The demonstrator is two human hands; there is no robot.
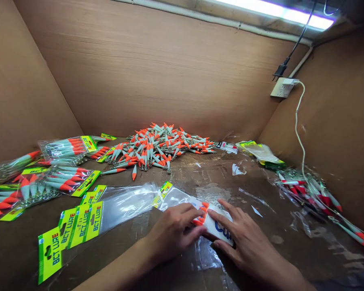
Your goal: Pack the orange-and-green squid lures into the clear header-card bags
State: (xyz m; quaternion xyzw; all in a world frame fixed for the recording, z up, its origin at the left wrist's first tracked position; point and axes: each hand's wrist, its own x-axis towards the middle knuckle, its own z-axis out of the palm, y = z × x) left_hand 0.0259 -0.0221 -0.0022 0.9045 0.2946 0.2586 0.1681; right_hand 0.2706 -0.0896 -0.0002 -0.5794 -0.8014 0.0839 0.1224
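Small orange tips of fishing lures show in a row on a white block with blue lettering. My left hand is closed on these lures, its fingers and thumb at their left side. The rest of their bodies is hidden. From the right, my right hand grips the block, fingers over the top and thumb along the near edge. Just beyond my left hand lies a clear bag with a yellow-green header. Several flat clear bags with BCT LURE headers fan out to the left.
A heap of orange-and-white lures lies against the back cardboard wall. Filled packs are piled at the left. Red-and-white lures and a white cable are at the right. Plastic scraps litter the table.
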